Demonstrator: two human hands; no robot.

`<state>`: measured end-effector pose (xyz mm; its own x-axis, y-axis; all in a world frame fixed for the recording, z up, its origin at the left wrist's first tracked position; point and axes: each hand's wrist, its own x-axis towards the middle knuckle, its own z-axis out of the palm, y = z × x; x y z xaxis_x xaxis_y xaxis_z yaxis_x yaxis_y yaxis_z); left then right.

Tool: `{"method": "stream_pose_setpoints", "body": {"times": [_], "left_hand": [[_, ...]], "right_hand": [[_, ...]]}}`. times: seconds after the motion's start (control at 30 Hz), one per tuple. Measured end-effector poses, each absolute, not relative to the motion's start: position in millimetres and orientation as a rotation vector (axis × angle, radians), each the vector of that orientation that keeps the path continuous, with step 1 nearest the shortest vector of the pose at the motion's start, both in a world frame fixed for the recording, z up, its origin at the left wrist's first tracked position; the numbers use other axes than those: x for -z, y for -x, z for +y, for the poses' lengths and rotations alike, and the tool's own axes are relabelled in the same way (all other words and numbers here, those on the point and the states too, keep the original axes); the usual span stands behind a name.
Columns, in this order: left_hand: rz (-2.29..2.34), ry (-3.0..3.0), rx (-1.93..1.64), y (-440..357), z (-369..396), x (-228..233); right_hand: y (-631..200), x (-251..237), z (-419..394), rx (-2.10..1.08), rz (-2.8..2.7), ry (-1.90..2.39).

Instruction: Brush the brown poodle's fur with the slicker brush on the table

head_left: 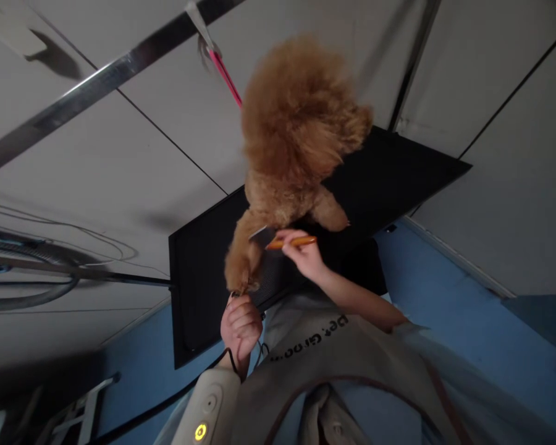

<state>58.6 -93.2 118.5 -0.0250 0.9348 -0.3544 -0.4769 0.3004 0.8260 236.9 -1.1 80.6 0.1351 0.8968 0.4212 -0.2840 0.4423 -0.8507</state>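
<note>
- The fluffy curly-coated dog [296, 136] was a warm ginger-brown all over, with no markings.
- The square grooming table top [389, 179] under it was plain matte black.
- The slim brush handle [293, 242] was orange-brown.
- The thin leash strap [228, 79] behind the dog was bright pink.
- The cloth apron [352, 364] was pale grey with dark lettering.
- The large floor tiles [120, 161] were off-white with dark grout lines.
- The wall band [467, 315] on the right was plain blue.

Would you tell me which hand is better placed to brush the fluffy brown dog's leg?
Right hand: it holds the orange-handled brush against that leg; the left hand grips the paw.
</note>
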Motion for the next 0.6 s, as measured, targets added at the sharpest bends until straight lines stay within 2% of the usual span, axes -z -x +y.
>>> {"method": "stream_pose_setpoints", "body": {"times": [0.1, 0.23, 0.37, 0.4, 0.5, 0.6], "left_hand": [[1.081, -0.538, -1.169, -58.4, -92.7, -112.1], [0.998, -0.411, -1.096, -55.1, -90.2, -97.3], [0.825, -0.323, -0.978, -49.4, -85.4, -80.3], [0.788, -0.315, -0.935, -47.9, -84.4, -76.1], [0.720, -0.298, -0.865, -43.9, -81.9, -66.0], [0.664, -0.307, -0.820, -41.5, -78.4, -63.3]], "right_hand": [[-238.9, -75.1, 6.2, -0.735, -0.996, 0.800], [-249.9, -71.1, 15.2, -0.863, -1.230, 0.680], [-266.7, -74.4, 24.1, -0.512, -0.925, 0.887], [-268.1, -75.4, 25.3, -0.523, -0.999, 0.870], [-266.2, -73.1, 33.5, -0.815, -1.284, 0.715], [-276.0, -58.2, 54.8, -0.916, -0.956, 0.805]]}}
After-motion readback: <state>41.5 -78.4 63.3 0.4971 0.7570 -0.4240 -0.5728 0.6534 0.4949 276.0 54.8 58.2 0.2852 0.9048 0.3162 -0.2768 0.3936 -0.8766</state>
